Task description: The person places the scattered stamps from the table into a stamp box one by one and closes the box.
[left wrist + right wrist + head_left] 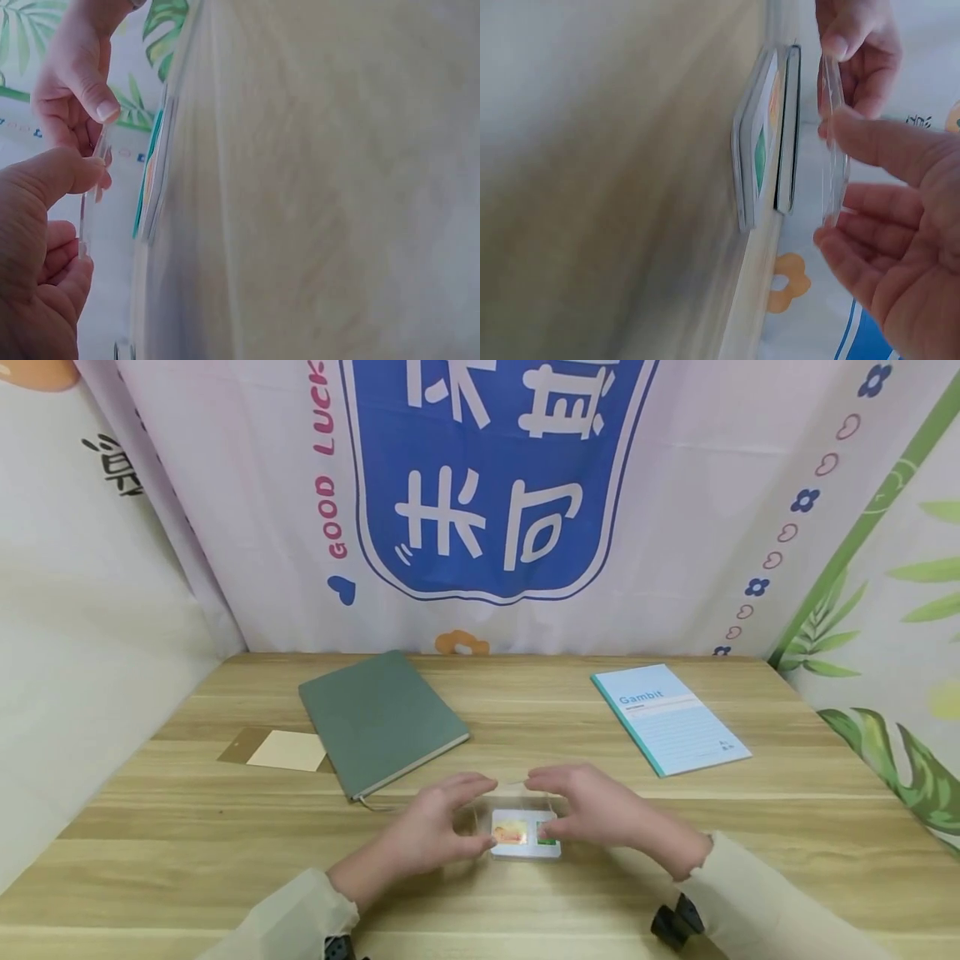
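Note:
Both hands hold a thin clear plastic lid (pixel 832 172) by its opposite ends, thumbs on the near edge and fingertips at the far one. My left hand (pixel 438 827) pinches the left end and my right hand (pixel 596 807) the right end. Below the lid, a flat white case (pixel 525 852) with two small coloured pictures on top lies on the table. From the right wrist view, a gap shows between lid and case. In the left wrist view the lid appears edge-on, and the case does not stand out there.
Behind my left hand lies a dark green notebook (pixel 382 722) with a ribbon at its corner. Left of it is a cream card (pixel 287 751) on a brown piece. A light blue "Gambit" notebook (pixel 671 718) lies at the back right. Fabric curtains (pixel 285 610) border the wooden table (pixel 225 860).

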A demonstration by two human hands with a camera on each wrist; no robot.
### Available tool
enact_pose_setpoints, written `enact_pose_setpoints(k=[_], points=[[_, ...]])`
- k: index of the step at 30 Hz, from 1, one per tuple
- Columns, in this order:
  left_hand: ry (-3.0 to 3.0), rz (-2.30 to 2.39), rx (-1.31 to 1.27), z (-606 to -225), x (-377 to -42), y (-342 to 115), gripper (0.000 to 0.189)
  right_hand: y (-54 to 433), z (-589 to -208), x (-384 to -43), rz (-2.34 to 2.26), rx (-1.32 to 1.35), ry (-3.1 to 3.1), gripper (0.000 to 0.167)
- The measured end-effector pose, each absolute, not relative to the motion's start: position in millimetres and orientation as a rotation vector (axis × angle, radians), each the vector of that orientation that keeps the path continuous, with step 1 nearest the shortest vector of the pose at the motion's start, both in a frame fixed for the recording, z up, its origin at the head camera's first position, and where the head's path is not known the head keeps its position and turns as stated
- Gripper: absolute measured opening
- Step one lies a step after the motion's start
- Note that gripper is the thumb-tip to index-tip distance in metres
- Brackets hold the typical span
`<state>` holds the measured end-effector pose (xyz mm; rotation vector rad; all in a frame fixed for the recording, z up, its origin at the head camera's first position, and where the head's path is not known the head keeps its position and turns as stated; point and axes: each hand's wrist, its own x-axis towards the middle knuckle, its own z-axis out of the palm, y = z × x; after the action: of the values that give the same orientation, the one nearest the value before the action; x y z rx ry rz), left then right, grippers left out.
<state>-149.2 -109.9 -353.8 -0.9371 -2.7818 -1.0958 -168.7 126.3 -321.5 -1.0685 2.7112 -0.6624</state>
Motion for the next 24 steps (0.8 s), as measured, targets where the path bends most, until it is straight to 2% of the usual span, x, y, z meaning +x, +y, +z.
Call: enact_pose_setpoints(k=[10,24], points=[[-2.828,-1.109,-0.987,-356.3,-146.0,-102.4,0.061,123.3,-327.5,-139.0,-0.854,-0.747,2.802,0.054],[-2.917,-1.192,-1.006,-367.8,-151.0,-96.8,0.065,126.0,-343.9,-130.8,-0.949,-0.64,2.811,0.057]])
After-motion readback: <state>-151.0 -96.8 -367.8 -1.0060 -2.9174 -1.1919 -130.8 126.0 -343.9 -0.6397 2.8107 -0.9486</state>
